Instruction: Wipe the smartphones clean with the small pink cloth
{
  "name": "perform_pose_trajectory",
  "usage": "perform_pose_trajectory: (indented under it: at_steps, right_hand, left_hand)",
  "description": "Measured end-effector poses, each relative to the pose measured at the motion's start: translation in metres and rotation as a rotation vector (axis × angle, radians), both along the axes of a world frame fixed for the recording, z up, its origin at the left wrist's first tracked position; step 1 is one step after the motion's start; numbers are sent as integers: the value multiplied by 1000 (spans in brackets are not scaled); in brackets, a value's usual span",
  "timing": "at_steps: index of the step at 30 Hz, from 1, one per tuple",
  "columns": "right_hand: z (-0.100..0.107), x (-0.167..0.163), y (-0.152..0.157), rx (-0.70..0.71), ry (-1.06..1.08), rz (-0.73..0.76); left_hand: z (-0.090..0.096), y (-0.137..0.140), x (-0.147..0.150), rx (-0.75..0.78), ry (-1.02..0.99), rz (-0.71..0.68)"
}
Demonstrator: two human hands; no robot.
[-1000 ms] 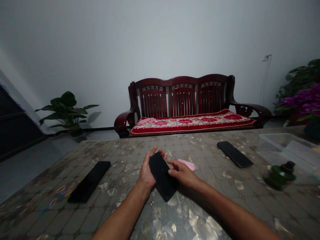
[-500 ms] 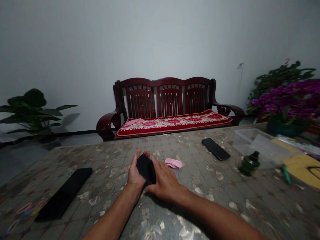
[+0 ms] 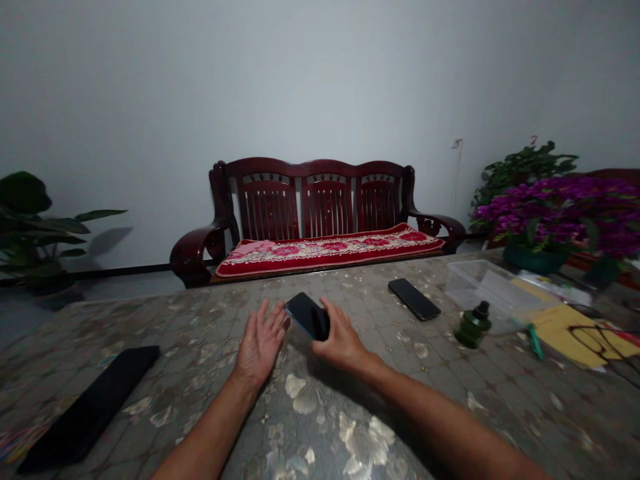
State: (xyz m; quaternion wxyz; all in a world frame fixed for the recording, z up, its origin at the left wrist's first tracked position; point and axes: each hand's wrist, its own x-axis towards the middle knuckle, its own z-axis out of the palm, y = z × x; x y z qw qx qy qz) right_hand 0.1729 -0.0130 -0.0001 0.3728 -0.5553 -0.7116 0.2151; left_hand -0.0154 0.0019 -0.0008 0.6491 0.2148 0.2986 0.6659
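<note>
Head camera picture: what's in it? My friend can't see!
The right hand grips a smartphone beside the open, upturned left hand, over a patterned table. Another smartphone and a green bottle are on the right; a red wooden bench stands behind.

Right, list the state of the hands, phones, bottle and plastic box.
Right hand: closed on a smartphone.
That smartphone: held, visible face dark.
Left hand: open, palm up.
Smartphone on the right: lying flat, face dark.
Black phone-like slab: lying flat.
Dark green bottle: upright.
Clear plastic box: open-topped.
</note>
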Motion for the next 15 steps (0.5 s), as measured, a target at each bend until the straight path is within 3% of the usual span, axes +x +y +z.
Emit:
perform_pose_trajectory:
  at_steps: [4,8,12,15]
  right_hand:
    - [10,65,29,31,-64,-186]
    - [18,139,57,-81,-242,-471]
    - [16,196,69,-221,-343,-681]
    - [11,219,70,-294,-378,-742]
  left_hand:
    - [-18,7,-10,106,440,174]
    - [-32,13,-21,157,1143,339]
    - [-38,12,-24,116,1783,280]
    - [-39,12,-23,125,2003,206]
